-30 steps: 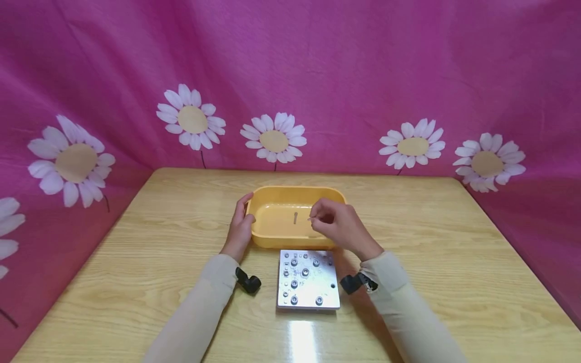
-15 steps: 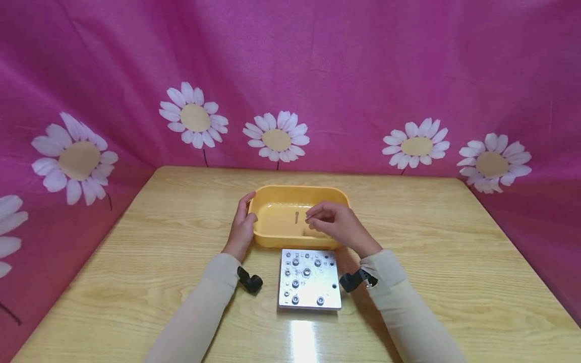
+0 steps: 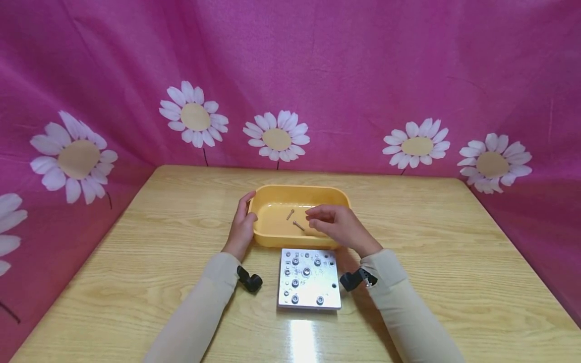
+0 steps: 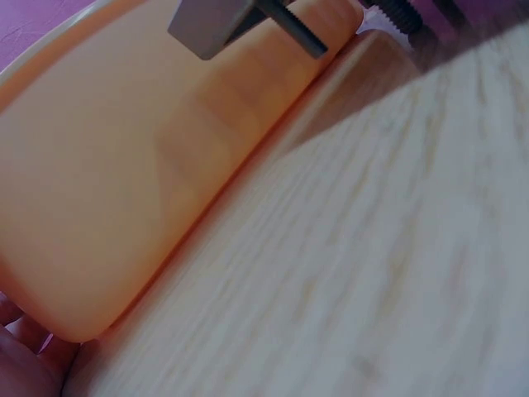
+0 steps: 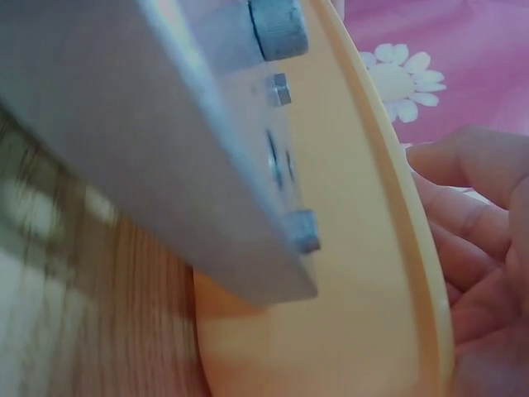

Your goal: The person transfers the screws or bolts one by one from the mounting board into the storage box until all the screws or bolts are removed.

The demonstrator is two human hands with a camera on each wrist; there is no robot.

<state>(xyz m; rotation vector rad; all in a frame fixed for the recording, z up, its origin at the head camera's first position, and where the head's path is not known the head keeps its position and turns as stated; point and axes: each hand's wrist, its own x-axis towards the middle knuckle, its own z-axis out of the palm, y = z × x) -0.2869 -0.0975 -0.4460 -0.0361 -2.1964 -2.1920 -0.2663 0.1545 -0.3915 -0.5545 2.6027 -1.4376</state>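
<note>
My left hand (image 3: 240, 228) grips the left end of a yellow plastic bin (image 3: 277, 241), thumb over the rim. Inside the bin lie two small screws, the nearer screw (image 3: 298, 226) and the farther screw (image 3: 290, 215), slanting different ways. Over the bin's right part hangs my right hand (image 3: 340, 226), its fingers loosely bent with nothing seen between them. In the right wrist view that hand (image 5: 488, 240) shows beyond the bin's rim. Only a bit of the left hand (image 4: 29, 360) shows in the left wrist view, beside the bin wall (image 4: 99, 182).
Just in front of the bin lies a square metal plate (image 3: 313, 287) with several socket-head screws and holes. Its edge (image 5: 165, 165) looms large in the right wrist view. The wooden table (image 3: 431, 227) ends at a pink flowered curtain (image 3: 345, 91).
My right hand has let go of a screw, which now lies in the bin. The other screw has shifted and turned. My left hand keeps its grip on the bin.
</note>
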